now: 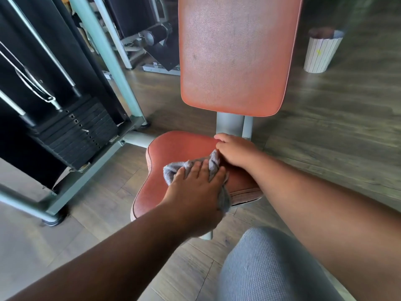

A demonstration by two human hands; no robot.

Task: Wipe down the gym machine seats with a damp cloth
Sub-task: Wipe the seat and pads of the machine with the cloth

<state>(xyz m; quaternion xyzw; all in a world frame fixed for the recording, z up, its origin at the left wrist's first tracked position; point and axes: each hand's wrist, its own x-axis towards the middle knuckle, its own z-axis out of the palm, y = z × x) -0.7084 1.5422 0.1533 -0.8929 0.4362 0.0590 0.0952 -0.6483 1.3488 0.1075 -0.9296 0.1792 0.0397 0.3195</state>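
Nearest, the left hand (195, 185) presses flat, fingers straight, on a crumpled grey cloth (173, 170) lying atop the worn reddish-brown seat (173, 144). Just behind the cloth, the right hand (236, 151) rests with fingers curled, pinching its edge.

We press the cloth (186, 168) on the seat (173, 146) with our left hand (195, 192); our right hand (234, 151) rests just beside it. Behind stands the backrest (234, 55), the weight stack (76, 135) to the left, a bin (319, 55) far right.
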